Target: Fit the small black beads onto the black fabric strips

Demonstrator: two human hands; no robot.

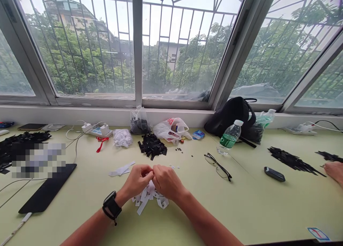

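My left hand (139, 178), with a black watch (111, 204) on its wrist, is closed in a pinch. Its fingertips meet those of my right hand (165, 180), which is closed too. What the fingers hold is hidden behind them. Just below my hands lies a loose pile of white strips (143, 203), some with small dark round pieces on them. Several plain white strips (122, 169) lie to the left. Beyond my hands are a heap of black strips (153, 146), small white rings (174, 166) and small dark rings (179, 150).
Glasses (218, 166), a water bottle (230, 137) and a dark case (274, 174) stand or lie to the right. A co-worker's hand (334, 171) is at the right edge by black strips (293, 160). Left is a cabled black device (49, 192); bags (170, 131) line the window side.
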